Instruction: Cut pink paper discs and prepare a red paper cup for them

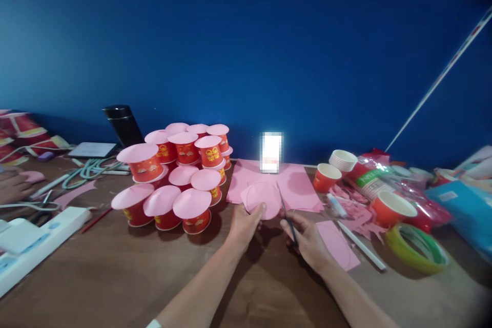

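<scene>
Between thumb and fingers, my left hand [246, 223] pinches a piece of pink paper [265, 197] whose lower right edge is cut round, with a drawn circle line showing on it. My right hand [305, 238] is closed around the handles of a pair of scissors [286, 210]. The blades point up and away along the paper's right edge; whether they touch it I cannot tell. Behind the held piece lies a stack of pink paper sheets [295, 179]. Beside my right wrist is another pink piece with a circle outline [338, 246].
Red paper cups with pink paper discs [192, 204] stand grouped at left. A white power strip [46, 246] and another person's hand [15, 187] are further left. On the right are a white pen [361, 246], paper scraps [357, 215], a tape roll [417, 248] and orange cups [392, 210].
</scene>
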Motion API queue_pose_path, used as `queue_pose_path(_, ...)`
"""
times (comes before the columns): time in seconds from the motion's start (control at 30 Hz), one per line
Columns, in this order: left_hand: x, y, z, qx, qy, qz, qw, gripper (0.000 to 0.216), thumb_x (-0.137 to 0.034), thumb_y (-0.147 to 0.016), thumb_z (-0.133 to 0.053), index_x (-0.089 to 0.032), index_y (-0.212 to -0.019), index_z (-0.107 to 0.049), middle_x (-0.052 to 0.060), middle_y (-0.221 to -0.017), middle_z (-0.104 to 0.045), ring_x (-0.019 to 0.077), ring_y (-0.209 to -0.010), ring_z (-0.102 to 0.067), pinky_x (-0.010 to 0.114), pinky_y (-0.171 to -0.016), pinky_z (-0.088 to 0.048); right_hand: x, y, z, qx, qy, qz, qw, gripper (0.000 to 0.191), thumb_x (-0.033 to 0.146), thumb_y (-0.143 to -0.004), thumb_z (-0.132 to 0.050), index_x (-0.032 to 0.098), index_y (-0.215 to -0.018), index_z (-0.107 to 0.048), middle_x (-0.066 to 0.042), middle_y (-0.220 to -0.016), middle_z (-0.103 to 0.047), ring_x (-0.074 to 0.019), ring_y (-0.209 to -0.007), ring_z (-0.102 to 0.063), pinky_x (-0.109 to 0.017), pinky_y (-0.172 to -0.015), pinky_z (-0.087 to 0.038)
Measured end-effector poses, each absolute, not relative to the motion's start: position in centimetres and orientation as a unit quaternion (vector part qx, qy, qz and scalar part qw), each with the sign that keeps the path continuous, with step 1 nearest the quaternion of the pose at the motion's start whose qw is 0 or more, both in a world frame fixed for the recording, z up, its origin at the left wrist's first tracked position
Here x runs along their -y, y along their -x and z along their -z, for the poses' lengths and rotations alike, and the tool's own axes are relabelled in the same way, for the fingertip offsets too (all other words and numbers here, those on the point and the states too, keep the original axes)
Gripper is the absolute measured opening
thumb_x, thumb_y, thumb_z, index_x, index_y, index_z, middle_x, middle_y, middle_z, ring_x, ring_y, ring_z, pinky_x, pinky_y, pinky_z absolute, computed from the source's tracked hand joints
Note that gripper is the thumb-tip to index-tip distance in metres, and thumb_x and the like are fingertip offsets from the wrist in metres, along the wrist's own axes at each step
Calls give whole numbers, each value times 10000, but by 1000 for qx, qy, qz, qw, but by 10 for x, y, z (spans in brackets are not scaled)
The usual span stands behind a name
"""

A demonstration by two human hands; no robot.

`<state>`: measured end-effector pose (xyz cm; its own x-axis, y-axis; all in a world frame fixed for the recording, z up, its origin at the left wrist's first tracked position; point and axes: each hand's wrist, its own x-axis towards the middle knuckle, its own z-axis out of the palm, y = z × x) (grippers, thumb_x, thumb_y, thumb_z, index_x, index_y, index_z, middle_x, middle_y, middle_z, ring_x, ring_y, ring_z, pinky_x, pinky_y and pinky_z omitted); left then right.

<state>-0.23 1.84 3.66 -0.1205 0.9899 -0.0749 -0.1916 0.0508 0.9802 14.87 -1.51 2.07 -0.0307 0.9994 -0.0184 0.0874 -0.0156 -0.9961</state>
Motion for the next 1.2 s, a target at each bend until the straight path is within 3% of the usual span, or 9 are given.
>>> queue_pose_path(0.77,-27,9,-21,-492,-433,-553,515,360,-466,-653,-664,-135,-583,-543,-38,-414,-445,60,-348,-374,180,-345,-279,16,-147,-24,511,526,-503,457,484,515,-716,-650,154,-1036,-615,55,-523,-449,-80,-420,-435,-160,-331,-283)
queue_pose_path(1.2,-27,9,-20,-480,-426,-548,537,330,-434,-633,-689,-127,-613,-570,-44,-436,-449,55,-362,-377,178,-349,-289,16,-147,-25,504,526,-505,463,481,527,-674,-681,173,-996,-627,42,-532,-505,-91,-431,-459,-166,-339,-293)
